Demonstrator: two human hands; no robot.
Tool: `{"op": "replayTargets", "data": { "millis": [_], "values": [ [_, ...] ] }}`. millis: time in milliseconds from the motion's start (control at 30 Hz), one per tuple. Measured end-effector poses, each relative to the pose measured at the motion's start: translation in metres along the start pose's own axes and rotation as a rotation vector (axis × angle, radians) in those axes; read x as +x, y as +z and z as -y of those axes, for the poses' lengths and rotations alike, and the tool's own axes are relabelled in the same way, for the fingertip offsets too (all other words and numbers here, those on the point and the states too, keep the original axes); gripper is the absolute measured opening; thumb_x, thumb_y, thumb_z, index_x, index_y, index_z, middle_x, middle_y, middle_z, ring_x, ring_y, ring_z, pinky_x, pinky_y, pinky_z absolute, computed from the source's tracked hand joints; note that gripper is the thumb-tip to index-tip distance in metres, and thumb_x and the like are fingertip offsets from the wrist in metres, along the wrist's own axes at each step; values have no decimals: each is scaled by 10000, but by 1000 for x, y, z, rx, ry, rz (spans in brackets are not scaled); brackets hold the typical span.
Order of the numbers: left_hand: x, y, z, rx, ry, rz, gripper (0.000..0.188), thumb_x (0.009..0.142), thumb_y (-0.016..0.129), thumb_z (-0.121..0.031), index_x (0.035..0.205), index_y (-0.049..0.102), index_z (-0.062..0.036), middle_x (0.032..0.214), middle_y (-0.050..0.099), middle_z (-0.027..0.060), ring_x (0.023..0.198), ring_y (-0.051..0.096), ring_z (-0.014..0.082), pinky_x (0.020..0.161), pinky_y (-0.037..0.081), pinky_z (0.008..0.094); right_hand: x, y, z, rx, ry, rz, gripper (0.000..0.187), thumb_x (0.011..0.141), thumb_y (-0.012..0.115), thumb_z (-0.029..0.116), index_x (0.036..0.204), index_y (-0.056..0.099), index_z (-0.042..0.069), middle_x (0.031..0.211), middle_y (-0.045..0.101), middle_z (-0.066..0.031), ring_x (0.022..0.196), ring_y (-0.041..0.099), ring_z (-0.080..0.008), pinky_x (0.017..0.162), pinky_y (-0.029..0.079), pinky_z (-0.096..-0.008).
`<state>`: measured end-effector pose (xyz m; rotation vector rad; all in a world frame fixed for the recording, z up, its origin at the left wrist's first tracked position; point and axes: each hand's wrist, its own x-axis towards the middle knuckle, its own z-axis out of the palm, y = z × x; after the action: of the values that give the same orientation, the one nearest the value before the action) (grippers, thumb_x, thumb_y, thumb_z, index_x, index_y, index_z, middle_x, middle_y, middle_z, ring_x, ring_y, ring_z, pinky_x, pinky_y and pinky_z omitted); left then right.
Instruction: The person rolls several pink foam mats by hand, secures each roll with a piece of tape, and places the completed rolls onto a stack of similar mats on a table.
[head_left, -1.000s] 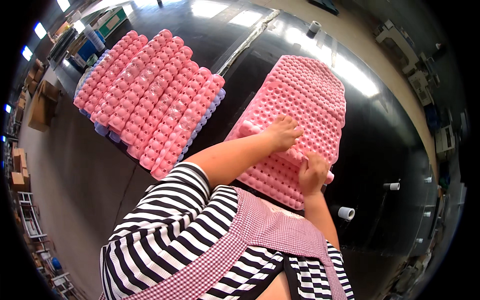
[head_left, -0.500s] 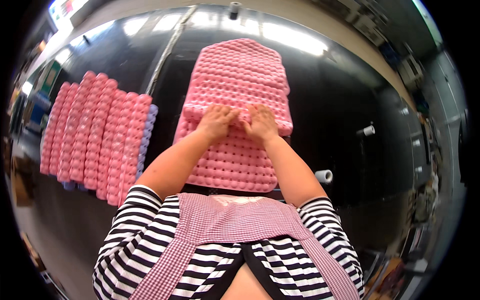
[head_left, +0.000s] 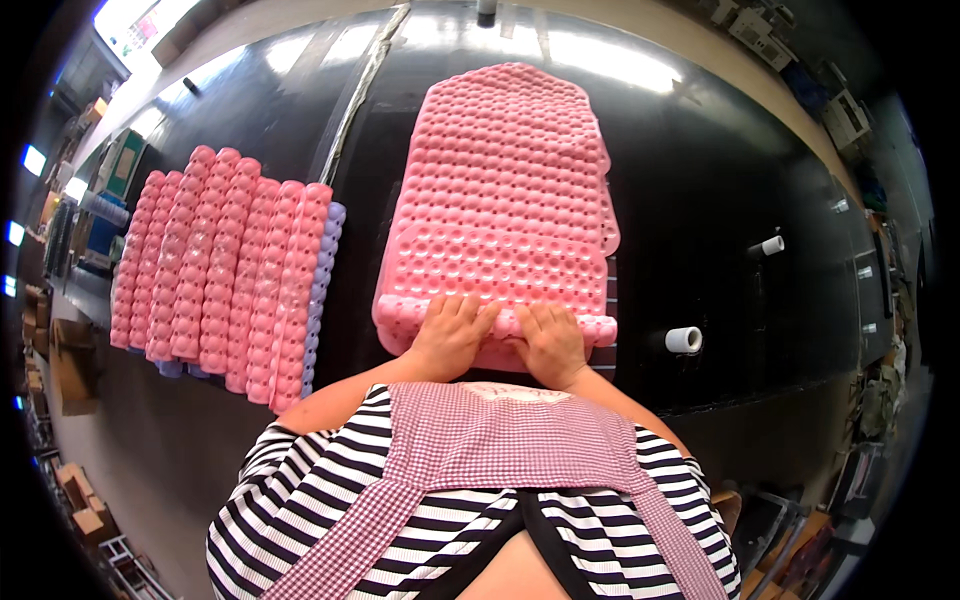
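Observation:
A pink bubbled mat (head_left: pixel 500 170) with rows of small holes lies stretched away from me on the black table, over other pink matting whose edges show at the sides. Its near end is curled into a thick roll (head_left: pixel 402 311) that runs crosswise close to my body. My left hand (head_left: pixel 450 338) grips the roll left of its middle, fingers bent over the top. Just to the right, my right hand (head_left: pixel 552 345) clasps the same roll, the thumbs close together. Both thumbs' undersides are hidden.
Several rolled pink mats (head_left: pixel 215 270) lie side by side at the left, with a blue-purple roll (head_left: pixel 322 290) at their right edge. White tube pieces (head_left: pixel 684 341) stand on the black table (head_left: pixel 700 230) to the right. A pale seam (head_left: pixel 362 95) crosses the tabletop.
Both hands and the rolled part are now closer to my body. More flat mat shows beyond the roll, and my elbows are bent further. The whole view has shifted slightly.

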<state>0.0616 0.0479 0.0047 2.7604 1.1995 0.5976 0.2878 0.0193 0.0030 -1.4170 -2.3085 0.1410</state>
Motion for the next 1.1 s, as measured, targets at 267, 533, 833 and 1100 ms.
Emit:
{"op": "replayTargets", "data": {
  "millis": [267, 533, 833, 1100],
  "values": [
    [18, 19, -12, -1, 63, -119, 663, 810, 690, -175, 1446, 518, -103, 1439, 510, 155, 1362, 458, 338, 1178, 238, 553, 46, 1, -34, -144, -7, 50, 543, 914, 675, 313, 1407, 573, 107, 1368, 520, -184, 1276, 508, -369, 1071, 407, -496],
    [47, 27, 10, -61, -43, 106, 687, 806, 655, -111, 1465, 464, -104, 1457, 510, 125, 1381, 434, 307, 1180, 239, 531, 50, -30, -57, 110, 16, -333, 438, 820, 761, 156, 1244, 673, 89, 1263, 647, -134, 1179, 601, -328, 1028, 447, -449],
    [49, 27, 8, 35, -78, 183, 571, 941, 483, -139, 1510, 452, -112, 1469, 498, 116, 1377, 434, 285, 1199, 214, 551, -136, -143, -188, -34, 1065, -66, 396, 885, 639, 94, 1266, 740, 124, 1119, 734, -164, 1090, 692, -334, 1003, 522, -401],
    [46, 27, 7, 40, -54, 160, 552, 965, 461, -149, 1516, 450, -118, 1476, 493, 113, 1389, 420, 284, 1206, 196, 541, -123, -138, -191, -113, 1076, 189, 277, 804, 616, -12, 1023, 771, 59, 964, 751, -175, 938, 729, -315, 841, 553, -395]
  ]
}}
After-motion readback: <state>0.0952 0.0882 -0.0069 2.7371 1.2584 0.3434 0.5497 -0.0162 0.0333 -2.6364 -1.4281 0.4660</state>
